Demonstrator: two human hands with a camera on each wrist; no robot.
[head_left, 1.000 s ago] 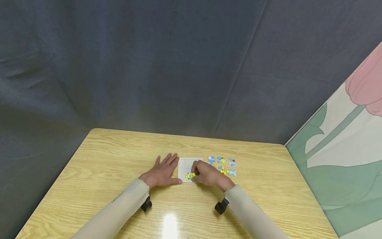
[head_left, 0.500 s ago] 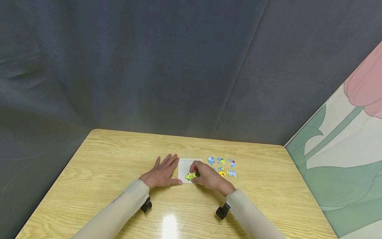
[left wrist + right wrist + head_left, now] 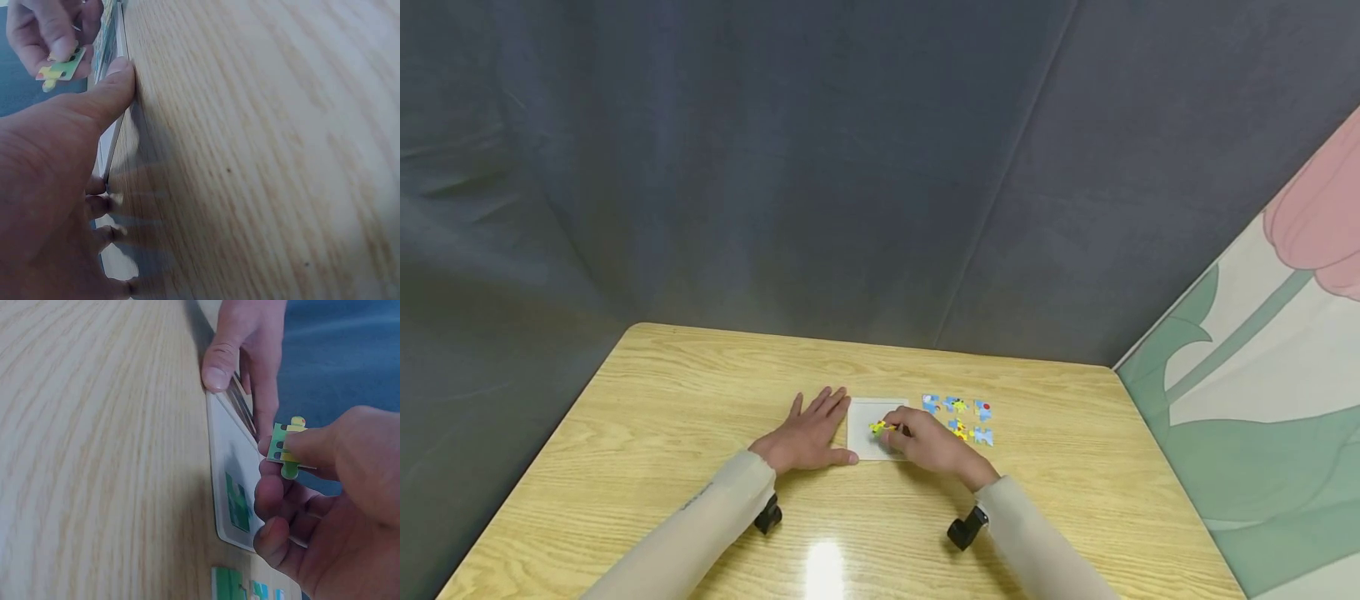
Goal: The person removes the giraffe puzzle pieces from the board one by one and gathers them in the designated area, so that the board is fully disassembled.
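A green and yellow jigsaw puzzle piece (image 3: 277, 444) is pinched between the thumb and fingers of my right hand (image 3: 934, 442). That piece is raised over a shallow white puzzle tray (image 3: 862, 412), tilted in the right wrist view. Inside the tray, at the corner nearest the right wrist camera, lies a green puzzle piece (image 3: 237, 505), hidden behind the right hand in the head view. My left hand (image 3: 808, 435) lies with spread, straight fingers along the tray's left side, its thumb (image 3: 117, 78) at the front left corner of the rim.
Several blue and yellow puzzle pieces (image 3: 983, 437) lie in rows on the wooden table (image 3: 700, 375) to the right of the tray. A dark curtain (image 3: 820, 167) hangs behind the table. Flower-patterned fabric (image 3: 1270, 450) covers the right side.
My right hand has lifted the pinched puzzle piece from the tray's front part and turned it, drawing slightly to the right. The left hand has stayed in place.
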